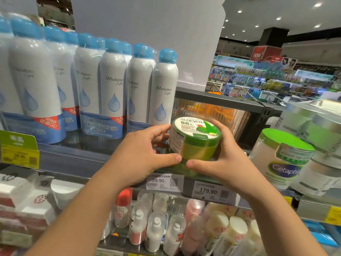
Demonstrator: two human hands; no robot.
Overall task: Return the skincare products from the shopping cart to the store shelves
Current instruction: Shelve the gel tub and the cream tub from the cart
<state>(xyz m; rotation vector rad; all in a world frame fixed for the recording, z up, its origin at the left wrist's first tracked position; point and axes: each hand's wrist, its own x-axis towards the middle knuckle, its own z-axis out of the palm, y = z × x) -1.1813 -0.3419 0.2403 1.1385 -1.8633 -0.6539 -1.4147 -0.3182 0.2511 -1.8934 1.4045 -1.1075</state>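
Observation:
A round green jar of aloe vera gel (195, 139) with a white printed lid sits tilted at the front of the upper shelf (77, 156), right of the spray bottles. My left hand (145, 154) grips its left side, thumb along the lower front. My right hand (221, 159) grips the right side, its thumb meeting the left thumb under the jar. The shopping cart is out of view.
Tall white JMsolution spray bottles (162, 93) with blue caps fill the shelf to the left. A Cetaphil tub (280, 157) with a green lid stands to the right. Price tags (164, 182) line the shelf edge. Small bottles (156, 230) crowd the lower shelf.

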